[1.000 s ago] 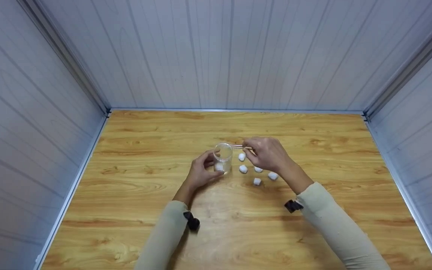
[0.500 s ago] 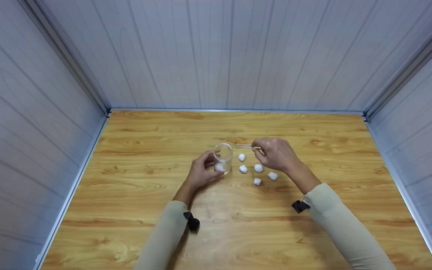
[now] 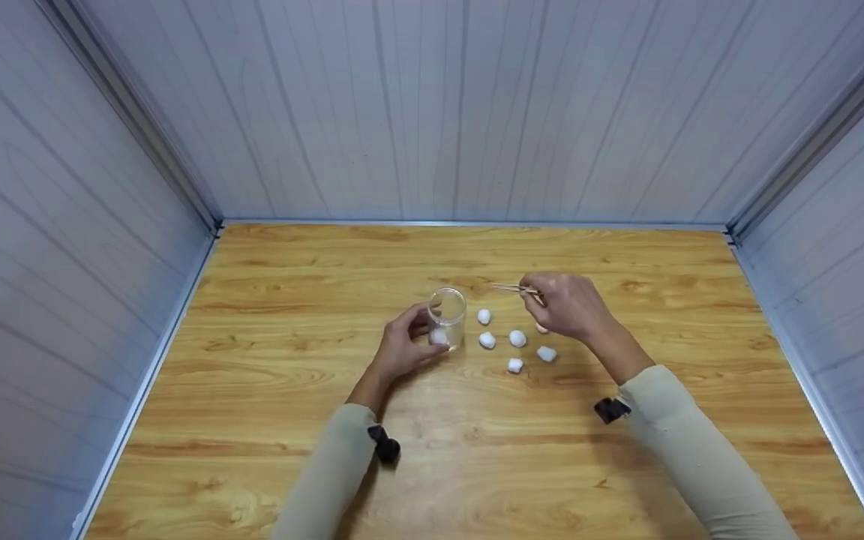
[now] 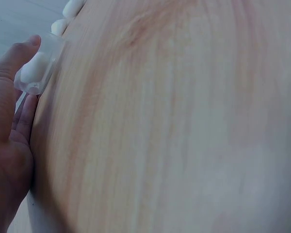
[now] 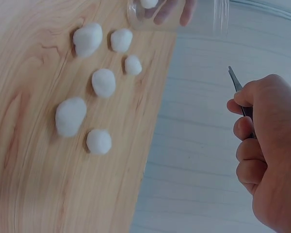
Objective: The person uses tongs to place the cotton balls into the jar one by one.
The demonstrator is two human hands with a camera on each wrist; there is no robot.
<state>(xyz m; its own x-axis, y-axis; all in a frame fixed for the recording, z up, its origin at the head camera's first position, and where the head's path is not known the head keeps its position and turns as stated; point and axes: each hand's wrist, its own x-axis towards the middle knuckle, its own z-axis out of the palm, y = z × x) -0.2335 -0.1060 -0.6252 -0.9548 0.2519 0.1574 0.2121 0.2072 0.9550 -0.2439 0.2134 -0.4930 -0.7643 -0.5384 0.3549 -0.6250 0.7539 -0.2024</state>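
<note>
A clear cylindrical jar (image 3: pixel 448 330) stands on the table, gripped by my left hand (image 3: pixel 400 346) with the thumb and fingers around its lower side. Inside, at the bottom, lies a white cotton ball (image 4: pixel 35 68). My right hand (image 3: pixel 568 306) pinches a pair of metal tweezers (image 5: pixel 236 83), held in the air to the right of the jar, with their tips towards it. Nothing shows between the tips. Several cotton balls (image 3: pixel 517 338) lie loose between the jar and my right hand; one cotton ball (image 3: pixel 542 328) is partly hidden under that hand in the head view.
The wood-grain table (image 3: pixel 267 390) is bounded by a pale panel wall (image 3: pixel 417 112) at the back and by more panels at left and right. A metal edge strip (image 3: pixel 372 220) runs along the back. Both sleeves carry a small black device (image 3: pixel 612 410).
My right hand has moved right with the tweezers, away from the jar's rim, which their tips were at a second ago. The left hand and jar have stayed put.
</note>
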